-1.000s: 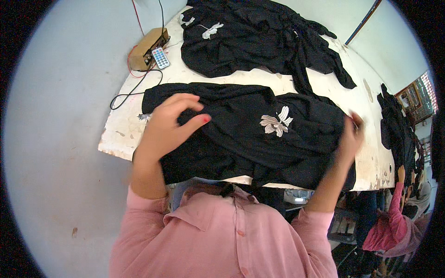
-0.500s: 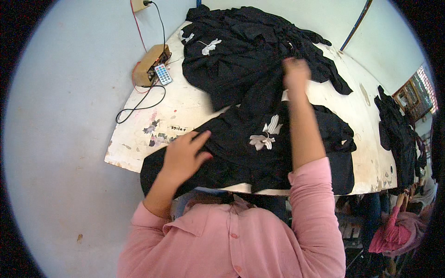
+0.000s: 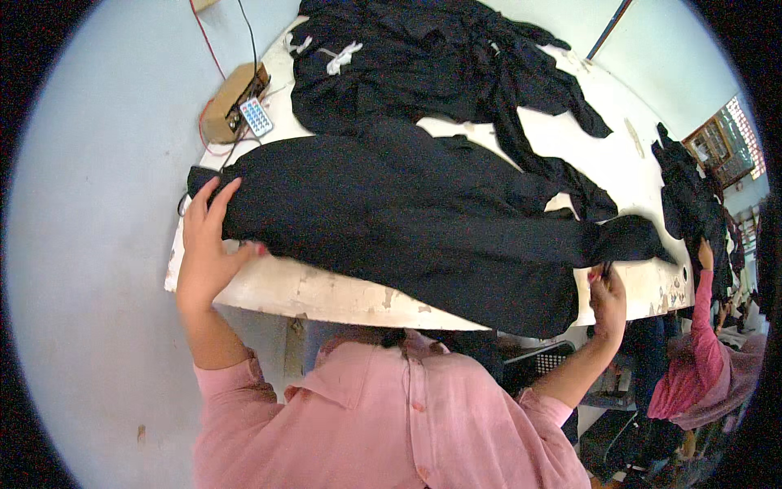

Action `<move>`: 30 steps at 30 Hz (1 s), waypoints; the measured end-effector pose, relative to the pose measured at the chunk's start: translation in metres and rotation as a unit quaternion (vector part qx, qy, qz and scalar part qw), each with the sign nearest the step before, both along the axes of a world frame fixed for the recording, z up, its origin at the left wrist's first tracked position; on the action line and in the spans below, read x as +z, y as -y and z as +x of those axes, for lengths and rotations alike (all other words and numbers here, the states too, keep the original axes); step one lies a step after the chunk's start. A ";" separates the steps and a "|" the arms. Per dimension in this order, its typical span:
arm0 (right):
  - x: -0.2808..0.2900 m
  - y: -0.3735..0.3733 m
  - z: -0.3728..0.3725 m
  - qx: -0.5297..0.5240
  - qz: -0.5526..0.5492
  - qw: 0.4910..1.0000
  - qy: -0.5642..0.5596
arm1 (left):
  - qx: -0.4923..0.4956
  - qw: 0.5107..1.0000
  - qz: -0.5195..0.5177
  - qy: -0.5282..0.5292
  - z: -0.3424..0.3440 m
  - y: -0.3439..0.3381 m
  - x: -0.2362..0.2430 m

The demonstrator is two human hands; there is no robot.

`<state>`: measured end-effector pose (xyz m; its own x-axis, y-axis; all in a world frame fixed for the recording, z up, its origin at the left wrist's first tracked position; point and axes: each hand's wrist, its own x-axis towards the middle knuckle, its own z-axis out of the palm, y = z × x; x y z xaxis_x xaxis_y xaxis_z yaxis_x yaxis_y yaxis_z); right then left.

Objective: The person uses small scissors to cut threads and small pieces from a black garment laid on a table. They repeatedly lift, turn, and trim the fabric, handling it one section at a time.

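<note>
A plain black garment [image 3: 391, 212] lies stretched from left to right across the front of the white table. My left hand [image 3: 210, 236] rests at its left end with fingers and thumb spread, the fingertips on the cloth. At the near right, my right hand [image 3: 608, 300] has its fingers closed on the garment's edge by the table's front. Behind lies a heap of black clothes [image 3: 391, 65], with a white flower-like trim [image 3: 344, 59] on its left part. A long black strip of cloth [image 3: 517, 134] trails from the heap toward the front garment.
A brown box with wires [image 3: 232, 102] stands at the table's left edge, a white remote control [image 3: 256, 117] against it. Blue-white wall [image 3: 98, 228] borders the left side. More black clothes [image 3: 688, 196] lie at the far right, where a person in pink [image 3: 696, 367] reaches toward them.
My left hand has moved left, and my right hand has come back from the heap to the near right. The front garment now lies plain, its white flower trims out of sight.
</note>
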<state>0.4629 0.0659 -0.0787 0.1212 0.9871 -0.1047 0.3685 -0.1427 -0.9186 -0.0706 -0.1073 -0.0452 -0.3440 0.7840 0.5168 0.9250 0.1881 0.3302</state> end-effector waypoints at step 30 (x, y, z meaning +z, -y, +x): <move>0.010 0.023 -0.199 0.313 0.402 0.849 0.139 | -0.393 0.913 -0.089 0.064 0.101 -0.153 -0.059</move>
<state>0.2638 0.0427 -0.0688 -0.5445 0.6061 0.5798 0.3591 0.7932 -0.4919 0.0300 0.0462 -0.1040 0.3124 0.8820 0.3527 0.7532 -0.4563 0.4739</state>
